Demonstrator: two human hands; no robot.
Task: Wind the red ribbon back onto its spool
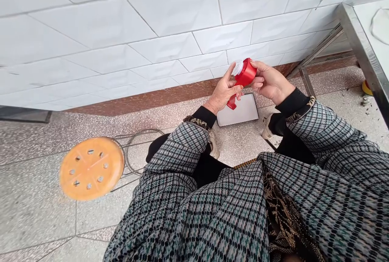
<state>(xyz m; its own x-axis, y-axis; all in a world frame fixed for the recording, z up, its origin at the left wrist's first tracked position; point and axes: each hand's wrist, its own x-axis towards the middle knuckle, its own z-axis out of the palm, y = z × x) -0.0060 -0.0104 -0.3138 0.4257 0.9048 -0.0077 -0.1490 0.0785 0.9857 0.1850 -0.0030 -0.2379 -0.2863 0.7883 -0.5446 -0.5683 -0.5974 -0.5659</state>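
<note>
A roll of shiny red ribbon (246, 74) with a white core end is held up between both hands, in front of the tiled wall. My left hand (224, 91) is closed on its left side, thumb and fingers around the lower part, and a loose red end hangs below the fingers. From the right, my right hand (270, 80) grips the roll's other side with bent fingers. Beneath the hands, a shallow white tray with a dark rim (240, 112) lies on the floor between the shoes.
An orange round stool (92, 168) with metal legs lies tipped at the left. A metal-framed table (361, 47) stands at the right. White wall tiles (179, 6) run across the front. A yellow and red object (366, 88) is on the floor at far right.
</note>
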